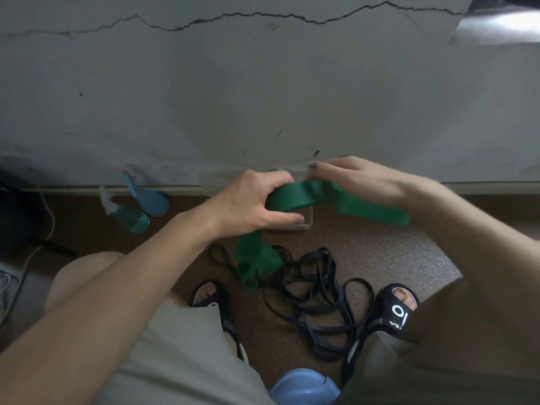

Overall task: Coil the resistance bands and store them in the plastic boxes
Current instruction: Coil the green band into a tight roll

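A wide green resistance band point(295, 197) stretches between both hands above a clear plastic box point(306, 222) that stands by the wall. My left hand point(251, 203) grips the band's left part, thumb under and fingers over. My right hand point(353, 176) holds the band's right part, and a loose end point(377, 213) trails out under the wrist. More of the green band point(254, 264) hangs down to the floor. A tangle of thin black bands point(315, 296) lies on the floor between my feet. Most of the box is hidden behind my hands.
Two spray bottles, one blue point(149, 197) and one teal point(128, 216), lie by the cracked grey wall point(263, 97). My feet in black sandals point(391, 314) flank the black bands. A blue rounded object point(304, 387) sits at the bottom edge. A white cable point(43, 229) runs at the left.
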`<state>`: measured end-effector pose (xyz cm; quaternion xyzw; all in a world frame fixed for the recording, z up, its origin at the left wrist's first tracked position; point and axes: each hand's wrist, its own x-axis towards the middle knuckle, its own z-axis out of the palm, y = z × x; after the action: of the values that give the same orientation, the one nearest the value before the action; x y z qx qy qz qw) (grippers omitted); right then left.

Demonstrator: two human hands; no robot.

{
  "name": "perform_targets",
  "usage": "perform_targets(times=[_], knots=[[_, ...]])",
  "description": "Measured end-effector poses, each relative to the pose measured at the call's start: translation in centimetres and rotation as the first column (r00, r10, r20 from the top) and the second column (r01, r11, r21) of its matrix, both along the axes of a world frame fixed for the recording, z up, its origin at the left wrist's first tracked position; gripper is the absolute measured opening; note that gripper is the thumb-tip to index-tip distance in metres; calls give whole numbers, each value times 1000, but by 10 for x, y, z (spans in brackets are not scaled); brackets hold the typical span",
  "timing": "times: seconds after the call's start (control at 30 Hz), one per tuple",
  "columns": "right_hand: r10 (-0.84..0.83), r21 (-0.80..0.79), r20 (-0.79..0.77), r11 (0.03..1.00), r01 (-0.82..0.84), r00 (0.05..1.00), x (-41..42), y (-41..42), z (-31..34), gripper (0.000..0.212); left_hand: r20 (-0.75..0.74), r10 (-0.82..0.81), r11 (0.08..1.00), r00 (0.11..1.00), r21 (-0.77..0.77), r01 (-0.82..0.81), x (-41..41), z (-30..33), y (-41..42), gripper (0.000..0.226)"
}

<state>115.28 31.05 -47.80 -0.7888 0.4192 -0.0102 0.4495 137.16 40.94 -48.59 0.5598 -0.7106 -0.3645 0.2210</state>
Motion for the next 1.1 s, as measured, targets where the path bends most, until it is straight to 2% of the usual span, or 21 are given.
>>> perform_targets(times=[0.07,0.13,0.27,0.4,0.47,0.57,0.67,0.73,0.8,0.93,1.1], knots=[[-25,39,228,999,16,973,19,18,-4,45,-23,-29,999,999,28,30,-5,4,-2,34],[38,-17,305,999,-34,952,33,31,-10,33,-40,-26,998,999,63,28,-6,5,-3,42],[96,-120,233,990,-69,968,46,38,-18,45,-80,7,996,997,95,0,-4,4,1,26],[71,-180,159,983,-42,985,44,30,-8,46,-48,52,990,997,130,-46,1,9,2,33],[40,-159,184,987,-10,982,41,27,-6,41,24,45,988,999,147,-48,4,10,2,39],[-35,-64,326,996,60,945,39,25,-1,22,102,-4,984,995,178,-14,6,8,1,49],[-130,76,474,991,107,871,31,22,6,21,7,-30,963,1000,269,27,10,2,4,51],[-134,87,500,991,104,855,25,20,10,19,-80,-18,938,997,343,44,12,-2,6,58],[-155,90,504,988,126,850,20,18,12,17,-78,-23,941,997,336,49,11,0,4,58],[-114,-14,373,992,129,921,14,8,14,11,-75,71,974,995,220,-53,18,6,-5,29],[21,-129,191,992,4,981,13,7,9,31,-113,76,986,991,156,-58,13,2,-3,24]])
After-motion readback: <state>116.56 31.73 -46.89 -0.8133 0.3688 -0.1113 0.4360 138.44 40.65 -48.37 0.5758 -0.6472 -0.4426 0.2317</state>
